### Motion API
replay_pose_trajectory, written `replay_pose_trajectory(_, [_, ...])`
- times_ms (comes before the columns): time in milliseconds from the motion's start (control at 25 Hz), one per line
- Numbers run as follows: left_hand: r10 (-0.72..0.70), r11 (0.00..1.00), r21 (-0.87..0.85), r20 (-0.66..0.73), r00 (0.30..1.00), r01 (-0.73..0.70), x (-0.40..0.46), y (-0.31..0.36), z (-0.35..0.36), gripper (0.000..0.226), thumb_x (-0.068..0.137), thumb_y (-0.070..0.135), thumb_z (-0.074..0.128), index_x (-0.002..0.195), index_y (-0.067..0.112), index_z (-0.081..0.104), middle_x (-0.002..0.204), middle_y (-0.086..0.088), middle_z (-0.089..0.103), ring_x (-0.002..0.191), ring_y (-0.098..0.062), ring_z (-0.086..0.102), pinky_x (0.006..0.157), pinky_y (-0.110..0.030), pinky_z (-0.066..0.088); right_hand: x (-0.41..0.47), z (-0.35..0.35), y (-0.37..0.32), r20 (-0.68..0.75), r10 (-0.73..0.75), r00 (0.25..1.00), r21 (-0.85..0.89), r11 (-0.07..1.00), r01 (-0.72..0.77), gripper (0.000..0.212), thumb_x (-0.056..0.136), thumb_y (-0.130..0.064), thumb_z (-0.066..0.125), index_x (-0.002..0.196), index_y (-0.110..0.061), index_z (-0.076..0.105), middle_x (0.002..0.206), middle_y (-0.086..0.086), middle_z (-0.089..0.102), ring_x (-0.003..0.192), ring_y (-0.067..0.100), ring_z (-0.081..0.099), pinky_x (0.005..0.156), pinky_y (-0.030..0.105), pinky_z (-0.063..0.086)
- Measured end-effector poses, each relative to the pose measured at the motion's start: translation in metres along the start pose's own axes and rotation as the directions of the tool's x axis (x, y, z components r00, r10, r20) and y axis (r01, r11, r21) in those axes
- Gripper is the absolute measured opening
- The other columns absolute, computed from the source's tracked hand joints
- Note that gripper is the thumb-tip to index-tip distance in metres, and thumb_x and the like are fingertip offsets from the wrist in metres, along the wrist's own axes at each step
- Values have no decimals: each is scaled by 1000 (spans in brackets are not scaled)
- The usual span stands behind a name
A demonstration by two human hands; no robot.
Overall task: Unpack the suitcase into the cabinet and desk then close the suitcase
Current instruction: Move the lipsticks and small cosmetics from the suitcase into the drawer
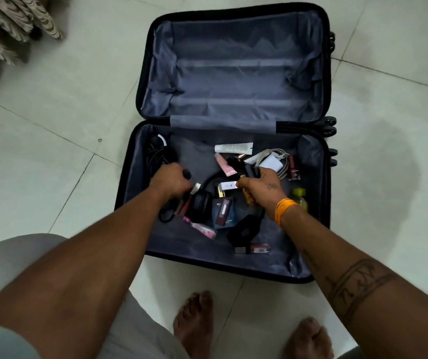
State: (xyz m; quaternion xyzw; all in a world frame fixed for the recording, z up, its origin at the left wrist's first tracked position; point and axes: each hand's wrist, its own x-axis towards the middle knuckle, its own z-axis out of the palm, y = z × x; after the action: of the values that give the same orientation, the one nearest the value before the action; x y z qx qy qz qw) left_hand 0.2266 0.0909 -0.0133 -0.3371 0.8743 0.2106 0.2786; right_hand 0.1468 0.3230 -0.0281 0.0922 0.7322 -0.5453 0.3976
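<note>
A black suitcase (308, 277) lies open on the tiled floor, its far half bare grey lining. The near half holds black headphones (201, 203), a white tube (233, 147), a white charger with cable (272, 163), a dark red bottle (293, 168), a yellow bottle (299, 198), a pink toothbrush (202, 228) and several small cosmetics. My left hand (170, 181) grips a small black object (187, 173) near a black cable bundle (157, 151). My right hand (262, 189) holds several small dark cosmetic items (246, 170) above the pile.
Pale floor tiles surround the suitcase. A patterned curtain (5, 29) hangs at the top left. My bare feet (194, 322) stand just in front of the suitcase's near edge. The suitcase wheels (328, 125) stick out on the right side.
</note>
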Motion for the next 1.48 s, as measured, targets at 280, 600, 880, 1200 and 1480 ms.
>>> replay_pose_trajectory(280, [-16, 978, 208, 7, 1000, 14, -14, -5, 27, 28, 83, 15, 67, 106, -1, 71, 111, -22, 72, 105, -39, 70, 83, -40, 56, 13, 7, 8, -22, 32, 999, 70, 997, -31, 16, 81, -6, 73, 75, -12, 59, 52, 3, 49, 44, 18, 39, 44, 25, 33])
replay_pose_trajectory(600, [-35, 995, 89, 13, 999, 34, 0, -10, 27, 37, 84, 21, 70, 112, -2, 69, 117, -24, 70, 110, -41, 68, 88, -41, 57, 5, -2, 16, -87, -8, 996, 77, 997, 14, 24, 88, -22, 81, 87, -6, 63, 60, 11, 58, 45, 20, 48, 40, 22, 40])
replay_pose_trajectory(880, [-55, 868, -497, -109, 993, -7, 11, 25, -3, 14, 75, 27, 81, 74, 18, 70, 71, 0, 72, 65, -19, 70, 56, -24, 54, 3, -4, -3, -158, 5, 987, 154, 988, 19, 11, 86, -4, 72, 89, -7, 62, 66, 10, 64, 45, 15, 54, 40, 23, 44])
replay_pose_trajectory(1200, [143, 883, -428, -148, 979, -194, 25, 98, 3, 5, 83, 14, 71, 81, 13, 67, 77, -11, 73, 75, -27, 70, 64, -35, 55, 2, -8, -8, -190, -5, 982, 173, 984, 38, 10, 88, 1, 65, 92, -7, 62, 66, 7, 61, 41, 10, 52, 41, 22, 46])
replay_pose_trajectory(1480, [224, 963, 203, -252, 942, -175, 38, 134, 24, 36, 86, 46, 77, 98, 12, 75, 104, -15, 76, 98, -37, 72, 71, -34, 47, 5, -23, 4, -229, 29, 973, 210, 977, 21, 11, 86, 2, 66, 84, -8, 62, 63, 8, 58, 43, 13, 45, 42, 22, 39])
